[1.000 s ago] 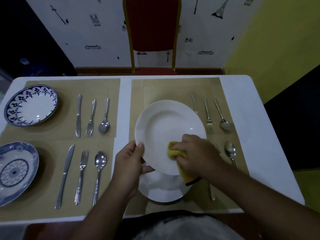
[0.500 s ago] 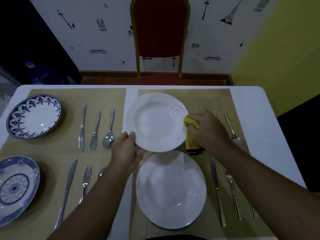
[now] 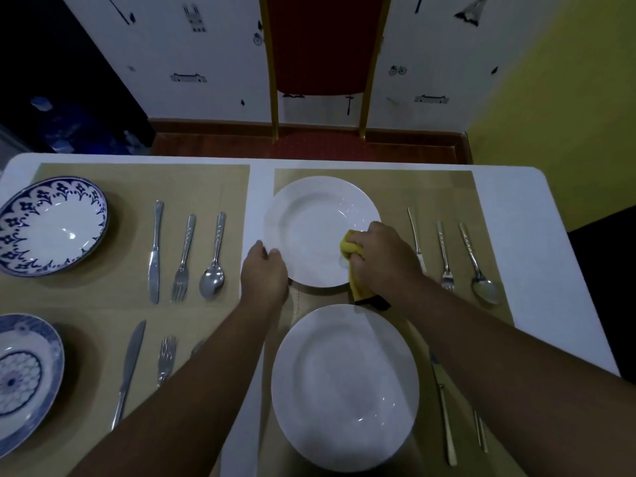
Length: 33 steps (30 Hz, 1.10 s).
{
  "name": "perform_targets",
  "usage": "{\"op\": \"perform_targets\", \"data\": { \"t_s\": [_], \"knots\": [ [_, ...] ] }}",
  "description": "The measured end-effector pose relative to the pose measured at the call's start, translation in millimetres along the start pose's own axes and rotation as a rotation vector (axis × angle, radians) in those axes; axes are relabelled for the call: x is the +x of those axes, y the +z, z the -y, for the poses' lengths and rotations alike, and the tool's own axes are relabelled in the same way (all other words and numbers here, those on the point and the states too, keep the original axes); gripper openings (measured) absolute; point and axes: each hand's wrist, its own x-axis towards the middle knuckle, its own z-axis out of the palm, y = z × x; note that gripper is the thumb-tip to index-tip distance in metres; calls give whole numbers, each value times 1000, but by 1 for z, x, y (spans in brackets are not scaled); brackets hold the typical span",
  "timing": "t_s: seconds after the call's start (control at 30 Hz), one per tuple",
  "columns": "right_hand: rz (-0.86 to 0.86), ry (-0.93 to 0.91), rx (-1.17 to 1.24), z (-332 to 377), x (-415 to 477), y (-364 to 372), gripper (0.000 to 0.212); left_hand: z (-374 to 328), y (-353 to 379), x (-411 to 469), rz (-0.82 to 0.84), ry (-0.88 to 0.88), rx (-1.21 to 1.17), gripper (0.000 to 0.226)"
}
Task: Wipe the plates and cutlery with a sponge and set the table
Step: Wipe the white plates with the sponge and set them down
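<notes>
left hand [image 3: 264,274] gripping far white plate [image 3: 311,228] rim, right hand [image 3: 382,258] clenching yellow sponge [image 3: 354,266] on it; second white plate [image 3: 344,387] near, cutlery [image 3: 444,249] right

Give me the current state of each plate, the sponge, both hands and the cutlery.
Far white plate: on the mat, gripped at its near-left rim.
Near white plate: flat on the mat, untouched.
Yellow sponge: bunched in the right hand, on the far plate's right side.
Left hand: holding the far plate's rim.
Right hand: closed on the sponge.
Blue-patterned plates: resting on the left mats.
Cutlery: lying in rows, untouched.
</notes>
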Motion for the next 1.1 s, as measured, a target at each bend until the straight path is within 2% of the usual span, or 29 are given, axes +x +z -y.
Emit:
{"op": "perform_targets", "data": {
  "t_s": [0.07,0.13,0.23,0.4,0.63,0.87,1.1],
  "knots": [
    [4,-7,-30,-1,-2,4,16,2,-3,-9,81,144,299,38],
    [2,-4,-37,-2,-3,6,16,8,-4,-13,94,312,641,55],
    [-13,-13,-32,-3,-7,6,16,19,-4,-15,102,445,894,55],
    [-76,-7,29,-13,-24,-8,16,12,0,-37,196,458,919,57],
    [-157,87,113,-49,-76,-28,22,-7,47,-92,305,627,949,56],
    [-223,299,177,-122,-172,-40,28,-7,118,-169,428,808,959,56],
    [-246,564,114,-209,-267,-45,20,9,193,-235,598,970,1034,59]
  ]
}}
